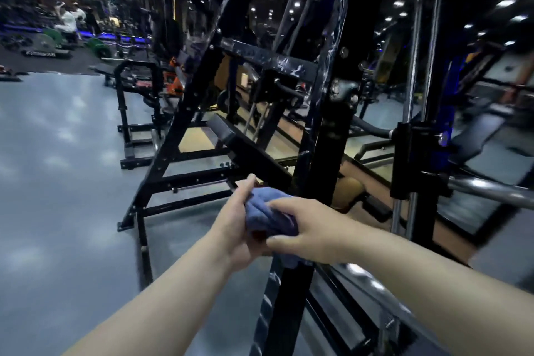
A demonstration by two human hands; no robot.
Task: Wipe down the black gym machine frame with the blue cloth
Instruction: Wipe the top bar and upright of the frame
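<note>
Blue cloth (269, 212) vertical, gripped: left hand (234, 227), right hand (310, 228).

Both hands hold a bunched blue cloth (268, 211) right in front of the black frame upright (326, 130). The left hand (234, 222) cups it from the left of the upright with the thumb raised, and the right hand (306, 228) grips it from the right. A chrome bar (491, 188) juts out to the right of the upright. Glossy grey floor (57, 153) spreads to its left, and a slanted black pad (245, 147) lies just behind it.
</note>
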